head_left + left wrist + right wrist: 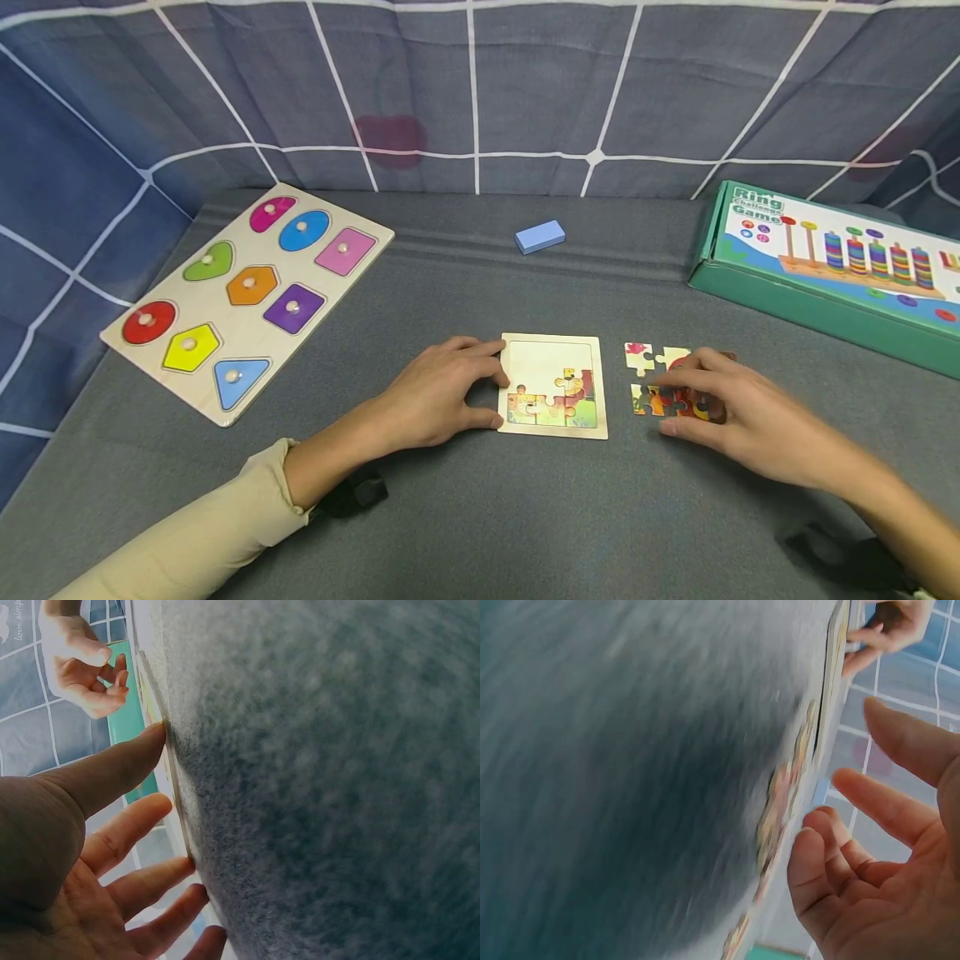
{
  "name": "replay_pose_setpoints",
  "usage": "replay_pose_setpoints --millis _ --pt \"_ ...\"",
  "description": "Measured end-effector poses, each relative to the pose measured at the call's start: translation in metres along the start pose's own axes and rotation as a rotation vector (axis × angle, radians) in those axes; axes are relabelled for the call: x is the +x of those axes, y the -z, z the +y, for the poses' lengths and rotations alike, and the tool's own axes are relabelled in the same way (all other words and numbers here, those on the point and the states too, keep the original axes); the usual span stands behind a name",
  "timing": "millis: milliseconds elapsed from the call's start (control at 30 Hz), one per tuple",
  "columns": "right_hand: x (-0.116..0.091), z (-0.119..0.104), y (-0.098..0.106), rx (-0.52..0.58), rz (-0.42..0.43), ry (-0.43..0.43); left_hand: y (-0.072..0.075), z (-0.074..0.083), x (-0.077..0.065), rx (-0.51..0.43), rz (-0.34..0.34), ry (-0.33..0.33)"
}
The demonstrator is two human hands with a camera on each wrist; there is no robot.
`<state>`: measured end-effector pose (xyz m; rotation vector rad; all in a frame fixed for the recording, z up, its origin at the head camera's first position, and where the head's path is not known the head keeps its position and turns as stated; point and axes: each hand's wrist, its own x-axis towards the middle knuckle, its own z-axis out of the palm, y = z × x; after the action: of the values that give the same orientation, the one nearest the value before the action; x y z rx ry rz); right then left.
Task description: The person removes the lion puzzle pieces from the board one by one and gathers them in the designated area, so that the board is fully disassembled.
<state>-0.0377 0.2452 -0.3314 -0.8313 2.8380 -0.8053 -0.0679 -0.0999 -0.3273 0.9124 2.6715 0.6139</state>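
My left hand steadies a square wooden puzzle tray, its thumb and fingertips against the left edge. In the left wrist view those fingers are spread and fairly straight along the tray's side. Several joined jigsaw pieces fill the tray's bottom and right side; the upper left is bare wood. To the right, my right hand hovers over several loose jigsaw pieces, partly covering them. Its thumb and index finger are apart with nothing between them, while the other fingers bend loosely in the right wrist view.
A wooden shape board with knobbed pieces lies at the left. Toward the back is a small blue block. A green Ring Challenge Game box sits at the right. Dark checked cloth hangs behind the grey table surface.
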Motion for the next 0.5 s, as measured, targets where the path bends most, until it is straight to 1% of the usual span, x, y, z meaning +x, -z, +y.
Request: replay_pose_setpoints --millis 133,233,367,500 --pt "0.01 -0.012 -0.006 0.056 0.013 0.039 0.0 0.0 0.0 -0.003 -0.002 0.005" --pt "0.018 -0.02 -0.009 0.098 0.007 0.052 0.0 0.001 0.0 -0.004 -0.002 0.007" --pt "0.028 -0.029 -0.012 0.116 -0.01 0.043 0.0 0.001 0.0 -0.001 -0.002 0.009" --pt "0.037 -0.036 -0.017 0.102 -0.018 0.025 0.001 0.001 0.001 -0.006 -0.01 0.018"
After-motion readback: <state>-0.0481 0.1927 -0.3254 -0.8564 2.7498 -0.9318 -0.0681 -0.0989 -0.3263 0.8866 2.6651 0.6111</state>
